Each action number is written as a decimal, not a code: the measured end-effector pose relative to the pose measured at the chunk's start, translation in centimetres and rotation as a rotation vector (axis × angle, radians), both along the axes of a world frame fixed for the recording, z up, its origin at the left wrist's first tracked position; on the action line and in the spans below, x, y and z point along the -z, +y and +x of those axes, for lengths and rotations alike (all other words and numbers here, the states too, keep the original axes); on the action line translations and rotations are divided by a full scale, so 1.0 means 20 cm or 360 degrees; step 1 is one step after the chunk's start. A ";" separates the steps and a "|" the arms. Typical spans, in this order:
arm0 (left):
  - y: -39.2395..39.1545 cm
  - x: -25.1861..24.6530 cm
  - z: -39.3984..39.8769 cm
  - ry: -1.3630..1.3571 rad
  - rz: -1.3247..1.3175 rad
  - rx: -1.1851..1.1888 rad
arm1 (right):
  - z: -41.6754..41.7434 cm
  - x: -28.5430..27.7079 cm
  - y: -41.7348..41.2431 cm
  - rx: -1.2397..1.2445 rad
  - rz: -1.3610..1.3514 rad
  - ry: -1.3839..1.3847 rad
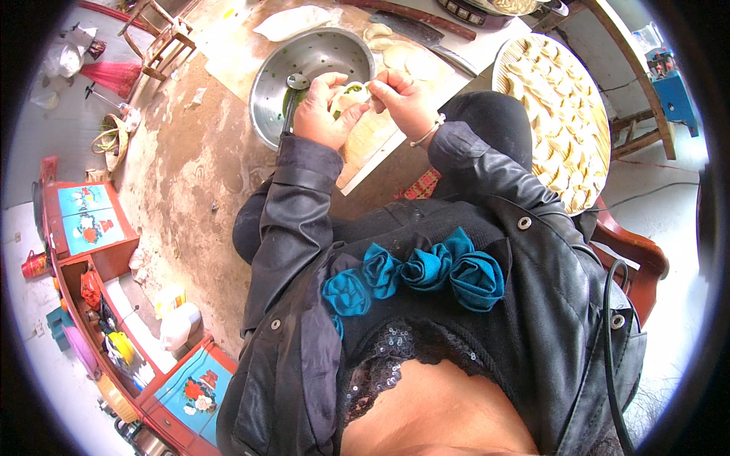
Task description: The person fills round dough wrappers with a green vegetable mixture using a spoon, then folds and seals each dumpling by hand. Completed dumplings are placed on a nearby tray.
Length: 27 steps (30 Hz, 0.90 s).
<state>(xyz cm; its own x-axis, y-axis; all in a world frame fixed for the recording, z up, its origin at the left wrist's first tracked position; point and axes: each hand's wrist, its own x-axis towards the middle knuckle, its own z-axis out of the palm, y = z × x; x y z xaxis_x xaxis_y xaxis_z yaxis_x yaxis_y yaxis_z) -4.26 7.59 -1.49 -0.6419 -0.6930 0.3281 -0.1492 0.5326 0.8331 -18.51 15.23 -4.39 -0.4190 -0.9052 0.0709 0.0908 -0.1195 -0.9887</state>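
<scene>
Between both hands is a dumpling wrapper (349, 97) with green filling showing in its opening. My left hand (324, 113) cradles it with the fingers and thumb. At its right edge my right hand (402, 101) pinches the dough between thumb and fingertips. Just behind and left of them stands a steel mixing bowl (268, 74) with green bits on its wall and a metal spoon (297, 81) leaning inside. Flat round wrappers (419, 64) and a few folded pieces lie on the floured board (370, 142). To the right, a round woven tray (600, 128) holds several shaped dumplings (547, 91).
A cleaver (408, 28) and a wooden rolling pin (422, 18) lie at the back of the board, near a lump of dough (293, 23). A wooden chair (162, 43) stands far left. Painted cabinets (97, 228) line the lower left; a wooden armrest (633, 251) is at right.
</scene>
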 end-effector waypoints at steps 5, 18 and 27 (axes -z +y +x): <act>0.00 0.01 -0.01 0.0023 0.0024 0.0022 | -0.05 0.03 0.00 0.0061 0.0018 0.0278; 0.00 0.00 -0.03 0.0035 -0.0022 0.0052 | -0.04 -0.02 -0.01 -0.0062 -0.0206 0.0318; 0.01 0.02 -0.03 -0.0064 0.0005 0.0095 | -0.03 0.00 0.01 -0.0013 -0.0042 0.0184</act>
<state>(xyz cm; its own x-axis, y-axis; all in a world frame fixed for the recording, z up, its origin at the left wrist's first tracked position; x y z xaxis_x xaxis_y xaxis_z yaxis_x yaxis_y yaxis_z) -4.89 7.83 -1.89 -0.6949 -0.6540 0.2989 -0.1506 0.5388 0.8289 -19.17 15.33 -4.32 -0.3993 -0.9057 0.1422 -0.0224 -0.1454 -0.9891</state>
